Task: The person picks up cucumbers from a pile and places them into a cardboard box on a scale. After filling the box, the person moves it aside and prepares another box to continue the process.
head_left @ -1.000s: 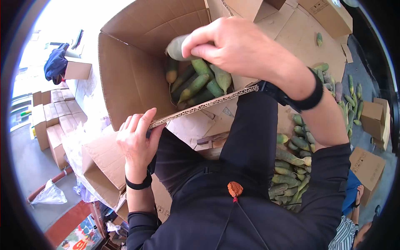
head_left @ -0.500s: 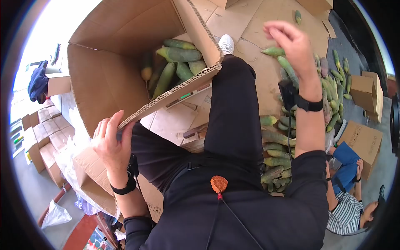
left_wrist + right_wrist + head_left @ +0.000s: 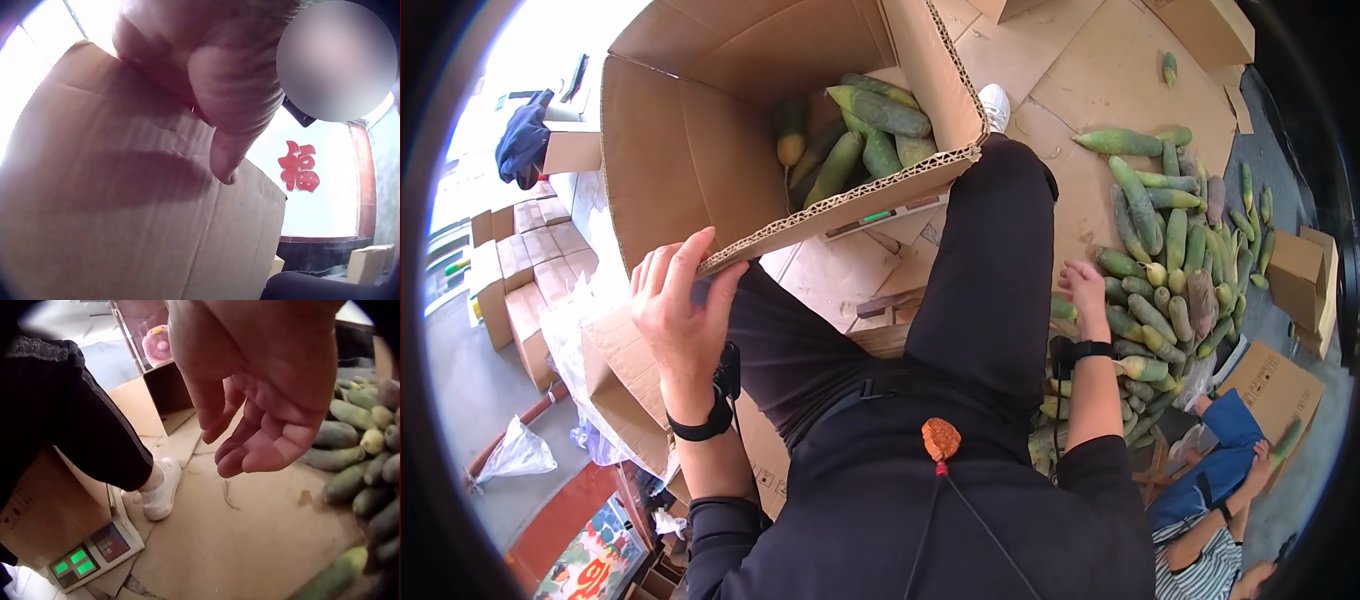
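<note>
A cardboard box stands in front of the person with several green radishes lying at its bottom. The left hand grips the box's near rim at its left corner. In the left wrist view its thumb lies along the outside of the wall. Beside the right thigh is the right hand, its fingers loosely curled with nothing in them. It is close to the left side of a large heap of green radishes. In the right wrist view the same heap lies to the right of that hand.
A scale with lit green digits is under the box. Flattened cardboard covers the floor. At right are an open carton and another person holding a green radish. Stacked cartons stand at left.
The right hand has put the radish it held into the box and let go. It has swung out right and back down beside the thigh. The left hand still holds the rim.
</note>
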A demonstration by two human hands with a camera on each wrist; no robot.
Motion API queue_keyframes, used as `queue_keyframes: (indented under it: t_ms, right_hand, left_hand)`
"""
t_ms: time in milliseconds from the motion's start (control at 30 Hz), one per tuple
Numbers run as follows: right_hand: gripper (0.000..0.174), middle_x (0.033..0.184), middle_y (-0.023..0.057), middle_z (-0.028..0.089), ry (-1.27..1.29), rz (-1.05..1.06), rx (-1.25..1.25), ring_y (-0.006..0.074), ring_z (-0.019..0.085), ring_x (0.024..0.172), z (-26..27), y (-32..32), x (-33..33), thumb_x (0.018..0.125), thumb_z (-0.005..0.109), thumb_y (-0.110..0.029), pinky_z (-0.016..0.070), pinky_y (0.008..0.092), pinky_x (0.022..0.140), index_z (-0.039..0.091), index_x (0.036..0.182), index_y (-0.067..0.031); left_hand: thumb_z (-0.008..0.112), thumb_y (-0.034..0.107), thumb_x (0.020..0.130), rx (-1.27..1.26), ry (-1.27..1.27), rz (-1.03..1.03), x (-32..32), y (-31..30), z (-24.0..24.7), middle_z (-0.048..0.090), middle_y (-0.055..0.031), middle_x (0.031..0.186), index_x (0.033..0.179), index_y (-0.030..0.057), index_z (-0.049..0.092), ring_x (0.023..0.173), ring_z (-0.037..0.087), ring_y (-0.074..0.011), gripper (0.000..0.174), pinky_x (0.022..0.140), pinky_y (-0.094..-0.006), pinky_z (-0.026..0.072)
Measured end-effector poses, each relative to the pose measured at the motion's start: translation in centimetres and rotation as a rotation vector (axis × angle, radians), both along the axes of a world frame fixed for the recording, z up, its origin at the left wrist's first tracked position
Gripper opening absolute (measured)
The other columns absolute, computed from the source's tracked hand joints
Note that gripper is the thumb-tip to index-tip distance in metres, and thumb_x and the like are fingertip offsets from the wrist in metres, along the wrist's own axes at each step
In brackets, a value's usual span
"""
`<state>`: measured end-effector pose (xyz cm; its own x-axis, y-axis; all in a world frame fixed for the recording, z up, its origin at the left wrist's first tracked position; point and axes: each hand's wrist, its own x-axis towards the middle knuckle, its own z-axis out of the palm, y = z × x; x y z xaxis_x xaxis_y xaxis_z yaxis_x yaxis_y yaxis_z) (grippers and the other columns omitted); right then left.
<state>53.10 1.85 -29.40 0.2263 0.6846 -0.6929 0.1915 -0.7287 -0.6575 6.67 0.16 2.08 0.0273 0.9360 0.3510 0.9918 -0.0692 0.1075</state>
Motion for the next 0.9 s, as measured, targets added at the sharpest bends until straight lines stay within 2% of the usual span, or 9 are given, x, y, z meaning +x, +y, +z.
queue_keyframes:
  t_ms: [200, 267, 400, 467, 500, 600, 700, 800, 900]
  right_hand:
    - [0.031, 0.096, 0.0092, 0.063, 0.165, -0.616, -0.33, 0.024, 0.064, 0.075, -11.9, -8.0, 3.7, 0.09, 0.056, -0.013, 0.0514, 0.0349, 0.055, 0.053, 0.12, -0.0075]
    - [0.023, 0.075, 0.0044, 0.052, 0.217, -0.841, -0.453, 0.0209, 0.051, 0.059, -13.4, -9.7, 2.6, 0.088, 0.064, -0.026, 0.0429, 0.035, 0.049, 0.054, 0.105, -0.0128]
    - [0.034, 0.086, 0.0069, 0.051, 0.406, -0.805, -0.555, 0.0238, 0.053, 0.07, -21.9, -14.8, 3.5, 0.087, 0.065, -0.03, 0.0452, 0.0407, 0.057, 0.052, 0.114, -0.0139]
    - [0.048, 0.106, 0.0094, 0.049, 0.273, -0.403, -0.424, 0.0271, 0.052, 0.086, -23.8, -15.5, 2.3, 0.085, 0.067, -0.034, 0.0457, 0.0458, 0.068, 0.047, 0.123, -0.0137]
    - [0.056, 0.121, 0.0106, 0.043, 0.282, -0.496, -0.499, 0.0284, 0.049, 0.098, -24.7, -15.4, 2.2, 0.084, 0.069, -0.036, 0.0451, 0.0457, 0.075, 0.043, 0.13, -0.0142]
    - [0.056, 0.123, 0.0103, 0.045, 0.327, -0.653, -0.599, 0.0299, 0.05, 0.096, -20.6, -11.2, 0.2, 0.084, 0.069, -0.035, 0.0454, 0.0476, 0.075, 0.043, 0.129, -0.0137]
    - [0.053, 0.121, 0.0102, 0.046, 0.561, -0.797, -0.515, 0.029, 0.05, 0.093, -37.2, -19.1, 5.1, 0.083, 0.07, -0.034, 0.045, 0.046, 0.071, 0.045, 0.126, -0.0139]
    - [0.05, 0.118, 0.0097, 0.047, 0.327, -0.878, -0.62, 0.0285, 0.05, 0.089, -22.1, -9.9, 0.9, 0.082, 0.071, -0.034, 0.044, 0.0427, 0.067, 0.048, 0.122, -0.014]
    - [0.043, 0.103, 0.0075, 0.053, 0.432, -0.904, -0.604, 0.0227, 0.051, 0.08, -20.5, -8.4, 0.9, 0.08, 0.072, -0.036, 0.0443, 0.0347, 0.063, 0.052, 0.111, -0.0144]
  left_hand:
    - [0.08, 0.013, 0.063, -0.018, -0.012, 0.052, 0.1, 0.2, -0.3, 0.061, -0.0061, 0.08, 0.102, 0.0061, 0.065, 0.077, 0.059, -0.0235, 0.042, 0.073, -0.0349, 0.0443]
    - [0.08, 0.012, 0.063, -0.085, 0.031, 0.06, 0.0, 0.1, -0.4, 0.061, -0.0065, 0.082, 0.105, 0.0059, 0.064, 0.079, 0.058, -0.0237, 0.046, 0.074, -0.0356, 0.0441]
    - [0.081, 0.012, 0.062, -0.121, 0.052, 0.054, -0.1, 0.2, -0.5, 0.061, -0.007, 0.082, 0.107, 0.0047, 0.063, 0.08, 0.058, -0.0241, 0.049, 0.074, -0.0363, 0.0439]
    - [0.081, 0.014, 0.061, -0.142, 0.052, 0.047, 0.0, 0.3, -0.5, 0.061, -0.0077, 0.083, 0.107, 0.0032, 0.062, 0.081, 0.058, -0.0248, 0.051, 0.075, -0.0369, 0.0439]
    - [0.078, 0.011, 0.062, -0.172, 0.061, 0.055, 0.0, 0.2, -0.3, 0.061, -0.0087, 0.083, 0.107, 0.0027, 0.061, 0.08, 0.058, -0.0261, 0.048, 0.076, -0.0371, 0.0442]
    - [0.074, 0.007, 0.063, -0.202, 0.066, 0.069, -0.1, 0.0, -0.3, 0.061, -0.0092, 0.084, 0.106, 0.0024, 0.061, 0.08, 0.058, -0.0271, 0.045, 0.076, -0.0375, 0.0447]
    - [0.07, 0.004, 0.061, -0.212, 0.065, 0.088, -0.2, 0.1, -0.2, 0.061, -0.0096, 0.083, 0.104, 0.0023, 0.061, 0.081, 0.059, -0.0281, 0.044, 0.075, -0.0379, 0.0457]
    - [0.069, 0.007, 0.061, -0.218, 0.089, 0.087, 0.0, 0.5, -0.2, 0.061, -0.0096, 0.081, 0.103, 0.0018, 0.061, 0.081, 0.059, -0.0285, 0.043, 0.074, -0.0378, 0.0462]
    - [0.07, 0.008, 0.061, -0.212, 0.067, 0.079, -0.1, 0.5, -0.2, 0.061, -0.009, 0.08, 0.1, 0.0016, 0.061, 0.08, 0.059, -0.0279, 0.041, 0.072, -0.0369, 0.0458]
